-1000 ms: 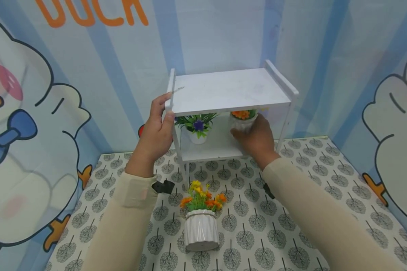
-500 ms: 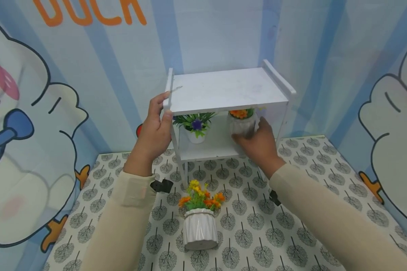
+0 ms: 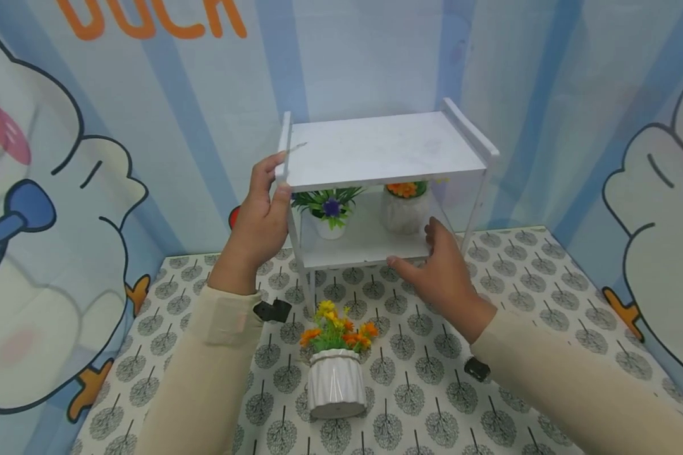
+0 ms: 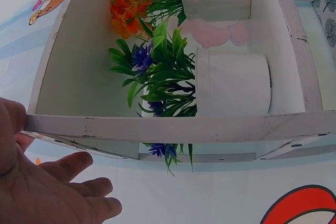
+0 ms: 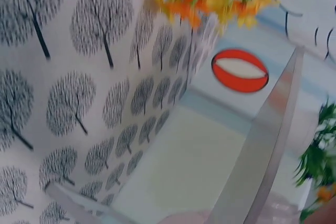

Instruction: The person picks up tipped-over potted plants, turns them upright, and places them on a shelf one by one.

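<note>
My left hand (image 3: pixel 260 221) holds the upper left side of a small white two-tier shelf (image 3: pixel 375 150), thumb in front and fingertips behind. In the left wrist view, several fingers (image 4: pixel 89 195) of it spread free of the frame. On the lower tier, a white pot with purple flowers (image 3: pixel 331 229) stands at left. A pale ribbed pot with orange flowers (image 3: pixel 404 215) stands at right, its top partly hidden by the upper board. My right hand (image 3: pixel 441 268) is just in front of that tier's right part, fingers apart and holding nothing, clear of the pot.
A glossy white ribbed pot with yellow and orange flowers (image 3: pixel 337 382) stands in front of the shelf on the tree-patterned cloth (image 3: pixel 461 395). Walls printed with cartoon ducks and blue stripes (image 3: pixel 364 57) enclose the back and sides.
My right hand has let go of the orange-flowered pot and drawn back toward me, down and right. The pot now stands on the lower tier. My left hand keeps its hold.
</note>
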